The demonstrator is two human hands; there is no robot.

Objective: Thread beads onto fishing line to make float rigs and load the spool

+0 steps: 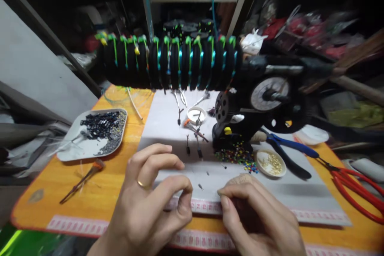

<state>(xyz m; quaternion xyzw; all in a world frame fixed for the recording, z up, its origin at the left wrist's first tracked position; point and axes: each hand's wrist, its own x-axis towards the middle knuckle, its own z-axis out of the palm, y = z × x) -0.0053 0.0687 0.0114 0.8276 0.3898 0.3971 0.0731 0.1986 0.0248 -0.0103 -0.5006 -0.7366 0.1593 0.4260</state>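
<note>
My left hand (153, 196), with a ring on one finger, is closed in a pinch of thumb and forefinger over the front of the grey board (168, 144). Opposite it, my right hand (258, 216) also pinches thumb against forefinger. Whatever lies in either pinch is too small or hidden to make out. Between and beyond the hands lie tiny grey bits (201, 187) and small dark pieces with thin stems (188, 150). Multicoloured beads (237, 156) spread beside a shallow dish (271, 174) of gold-coloured bits, just past my right hand.
A black roll (192, 68) wound with green-knotted cords spans the back. At left stand a white tray (67, 156) of black and grey pieces and a brush (87, 178). Blue-handled pliers (295, 144) and red-handled scissors (357, 192) lie right. A pink measuring tape (78, 224) edges the table.
</note>
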